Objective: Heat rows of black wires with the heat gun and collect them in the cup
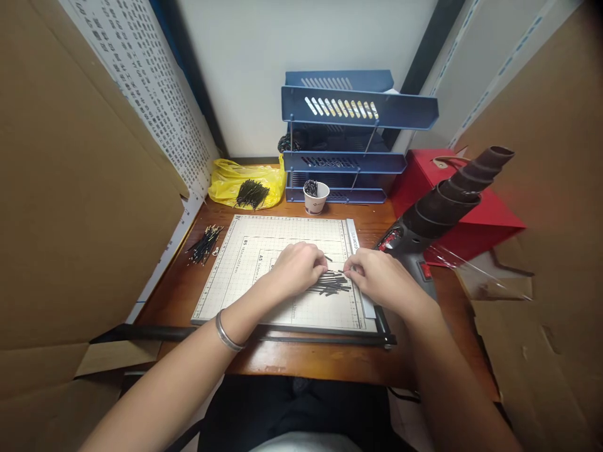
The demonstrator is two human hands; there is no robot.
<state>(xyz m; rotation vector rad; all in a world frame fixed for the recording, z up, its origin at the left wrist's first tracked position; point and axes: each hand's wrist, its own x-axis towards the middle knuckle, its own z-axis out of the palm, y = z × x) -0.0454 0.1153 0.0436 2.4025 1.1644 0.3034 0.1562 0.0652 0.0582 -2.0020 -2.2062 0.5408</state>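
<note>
A pile of short, thin black tubes (332,284) lies on the pale gridded board of a paper trimmer (226,282). At the pile's left edge is my left hand (299,267), its thumb and fingers closed together; what they pinch is too small to make out. One loose black piece lies just beyond those fingertips. My right hand (374,276) is closed in a pinch at the right of the pile, and the tip of a dark thin piece shows at its fingertips. The two hands are a short gap apart.
Left of the board lies a bundle of black pieces with gold-coloured ends (206,245). Behind stand a yellow bag (221,182) with more black pieces, a paper cup (316,201) and blue trays (343,162). A heat gun (424,216) and a red box (494,210) are right.
</note>
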